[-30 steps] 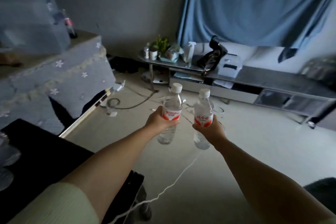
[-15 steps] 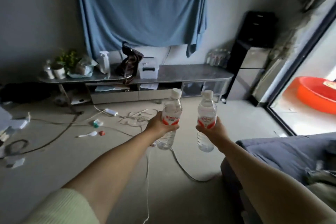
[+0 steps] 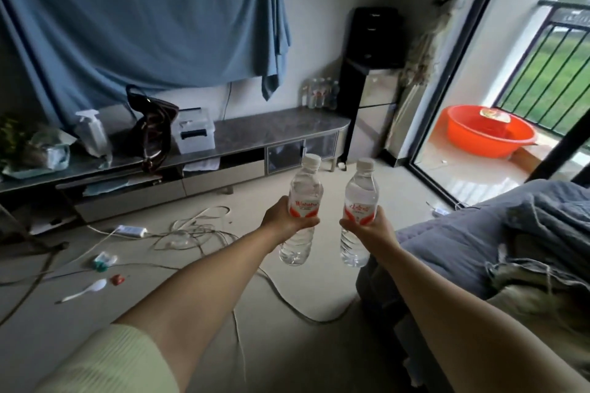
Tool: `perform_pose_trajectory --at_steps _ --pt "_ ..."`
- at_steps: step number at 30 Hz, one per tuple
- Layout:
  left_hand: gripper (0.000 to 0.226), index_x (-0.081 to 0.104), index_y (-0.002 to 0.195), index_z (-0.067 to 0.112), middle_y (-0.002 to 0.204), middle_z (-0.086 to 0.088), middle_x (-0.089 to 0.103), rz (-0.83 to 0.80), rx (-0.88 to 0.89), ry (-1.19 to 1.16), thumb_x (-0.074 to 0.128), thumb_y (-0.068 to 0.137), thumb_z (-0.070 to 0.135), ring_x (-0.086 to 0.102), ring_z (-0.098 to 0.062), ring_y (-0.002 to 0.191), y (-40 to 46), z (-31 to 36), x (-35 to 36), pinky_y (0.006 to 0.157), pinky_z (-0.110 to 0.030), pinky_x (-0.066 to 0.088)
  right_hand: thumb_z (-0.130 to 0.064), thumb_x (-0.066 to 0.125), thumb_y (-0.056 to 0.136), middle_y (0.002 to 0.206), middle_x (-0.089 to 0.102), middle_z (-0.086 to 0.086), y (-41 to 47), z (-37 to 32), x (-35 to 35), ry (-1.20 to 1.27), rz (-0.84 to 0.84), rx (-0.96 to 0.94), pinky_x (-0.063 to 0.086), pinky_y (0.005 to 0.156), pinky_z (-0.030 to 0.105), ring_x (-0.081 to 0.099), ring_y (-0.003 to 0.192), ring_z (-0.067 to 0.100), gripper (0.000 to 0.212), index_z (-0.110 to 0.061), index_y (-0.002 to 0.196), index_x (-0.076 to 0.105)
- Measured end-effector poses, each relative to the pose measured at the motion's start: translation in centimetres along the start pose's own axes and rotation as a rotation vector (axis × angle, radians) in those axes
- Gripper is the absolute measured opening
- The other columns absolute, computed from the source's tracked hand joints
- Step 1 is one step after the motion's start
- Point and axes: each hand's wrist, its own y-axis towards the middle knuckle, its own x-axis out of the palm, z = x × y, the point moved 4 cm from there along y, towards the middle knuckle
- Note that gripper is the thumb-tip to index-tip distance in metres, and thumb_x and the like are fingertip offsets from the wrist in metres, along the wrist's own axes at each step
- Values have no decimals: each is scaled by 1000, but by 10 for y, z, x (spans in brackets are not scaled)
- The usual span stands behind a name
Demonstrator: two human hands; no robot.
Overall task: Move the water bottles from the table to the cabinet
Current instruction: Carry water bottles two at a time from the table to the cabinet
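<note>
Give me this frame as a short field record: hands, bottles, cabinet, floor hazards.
left hand: grips left water bottle at its label, upright
right hand: grips right water bottle at its label, upright
bottles: both capped, clear, held side by side in the air, apart
cabinet: long low unit ahead by the wall, right part of top bare
already there: cluster of bottles at cabinet's far right end
floor: loose cables, white spoon

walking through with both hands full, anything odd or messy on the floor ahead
Yes. Loose cables lie tangled across the floor before the cabinet, with a white spoon and small scraps beside them. Both bottles, left and right, look upright and capped.
</note>
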Motion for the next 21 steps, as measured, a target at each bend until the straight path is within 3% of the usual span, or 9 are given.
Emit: perform_pose_trajectory --at_steps 5,8,14,19,21 --pt "52 61 109 26 104 2 70 -32 30 -3 82 65 44 65 -19 95 50 15 -7 89 -35 52 -28 83 73 99 70 7 33 -9 -1 52 52 18 55 90 47 68 92 24 51 -10 114 57" --pt "55 61 111 27 105 4 70 -52 12 0 82 63 47 65 -18 95 76 16 -5 88 -33 52 -24 83 73 94 72 6 51 -5 0 84 97 50 56 87 45 69 86 21 42 -12 108 62" --pt "55 61 110 27 104 3 69 -92 -12 34 81 63 48 64 -19 94 133 17 14 84 -31 50 -27 83 72 90 72 3 104 7 -1 81 70 93 57 80 38 69 82 19 39 -15 103 63" --pt "51 61 107 28 103 4 69 -102 -24 44 82 64 47 64 -19 94 193 29 32 84 -31 50 -26 82 74 86 72 2 171 13 -11 94 33 66 49 64 23 69 78 15 33 -15 100 65" --pt "45 62 101 30 101 4 70 -91 -31 44 82 64 45 64 -17 92 222 37 40 81 -28 49 -26 82 74 92 72 6 206 17 -18 102 4 82 52 69 28 69 83 19 41 -11 106 63"
